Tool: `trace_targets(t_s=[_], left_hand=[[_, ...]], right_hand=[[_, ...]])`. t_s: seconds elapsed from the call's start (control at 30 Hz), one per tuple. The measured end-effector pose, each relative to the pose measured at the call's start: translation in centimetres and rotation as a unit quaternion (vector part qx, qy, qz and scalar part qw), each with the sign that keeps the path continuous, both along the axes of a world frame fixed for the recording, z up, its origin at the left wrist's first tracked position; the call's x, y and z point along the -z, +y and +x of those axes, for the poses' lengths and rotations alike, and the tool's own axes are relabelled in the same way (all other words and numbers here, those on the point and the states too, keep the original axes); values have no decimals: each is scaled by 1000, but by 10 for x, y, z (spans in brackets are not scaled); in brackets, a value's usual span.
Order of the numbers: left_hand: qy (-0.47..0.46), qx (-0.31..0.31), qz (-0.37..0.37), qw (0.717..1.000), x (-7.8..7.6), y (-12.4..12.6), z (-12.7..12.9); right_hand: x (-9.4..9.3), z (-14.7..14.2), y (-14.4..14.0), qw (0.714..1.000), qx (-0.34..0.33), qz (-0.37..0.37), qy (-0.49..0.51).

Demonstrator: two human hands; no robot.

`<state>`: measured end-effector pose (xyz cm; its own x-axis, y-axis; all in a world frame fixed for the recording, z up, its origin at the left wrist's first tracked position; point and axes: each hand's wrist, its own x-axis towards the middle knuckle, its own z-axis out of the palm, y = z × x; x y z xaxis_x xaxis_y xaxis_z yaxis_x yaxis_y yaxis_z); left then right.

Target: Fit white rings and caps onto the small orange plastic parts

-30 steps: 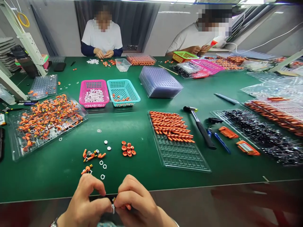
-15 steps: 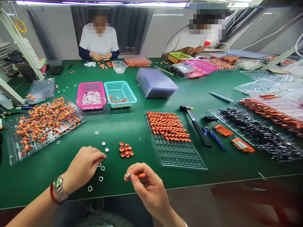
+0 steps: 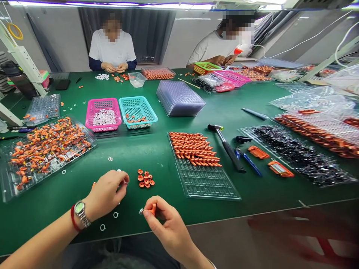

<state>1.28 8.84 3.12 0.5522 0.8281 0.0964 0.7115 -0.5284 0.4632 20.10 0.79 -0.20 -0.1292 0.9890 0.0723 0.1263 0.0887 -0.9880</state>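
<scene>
**Right hand [image 3: 172, 226] pinching an orange piece [image 3: 153, 210]**

Lower centre: the piece, pale at one end, is held between thumb and fingers. Left of it, the left hand [image 3: 108, 192] curves downward; whether it grasps anything cannot be told. Mid-frame: orange cups [image 3: 147, 182]. Beyond, left of centre: a pink basket [image 3: 104, 129]. Upper left: a co-worker [image 3: 112, 50].

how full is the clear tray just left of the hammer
Partly full: orange pieces cover the far part of the clear tray, while bare plastic shows at its near end, closer to the right hand.
</scene>
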Motion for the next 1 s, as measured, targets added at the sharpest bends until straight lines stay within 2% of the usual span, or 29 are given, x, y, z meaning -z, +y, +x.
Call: trace_targets(t_s=[0.07, 0.13, 0.2, 0.3, 0.37, 0.43, 0.53, 0.73, 1.0], left_hand=[[-42, -15, -29, 999, -4, -18, 0], [-130, -35, -98, 986, -5, -33, -2], [-225, -72, -189, 953, -4, -46, -4], [-327, -140, -312, 881, 0, -62, -7], [-361, -168, -358, 845, 3, -70, -9], [-372, -179, -368, 833, 6, -77, -10], [-368, -178, -332, 850, 8, -85, -11], [-353, -170, -190, 900, 8, -91, -7], [-351, -137, -107, 920, 7, -93, -5]], right_hand=[[-2, -2, -1, 1000, -5, 3, 5], [-5, -4, -1, 1000, -8, 10, 5], [-6, -6, -2, 1000, -1, 24, 5], [-8, -10, -4, 999, 1, 36, 31], [-8, -12, -6, 998, -20, 4, 57], [-10, -14, -9, 997, -37, -38, 64], [-13, -17, -12, 997, -37, -55, 45], [-14, -24, -15, 998, -40, -53, -6], [-9, -25, -17, 997, -40, -48, -37]])
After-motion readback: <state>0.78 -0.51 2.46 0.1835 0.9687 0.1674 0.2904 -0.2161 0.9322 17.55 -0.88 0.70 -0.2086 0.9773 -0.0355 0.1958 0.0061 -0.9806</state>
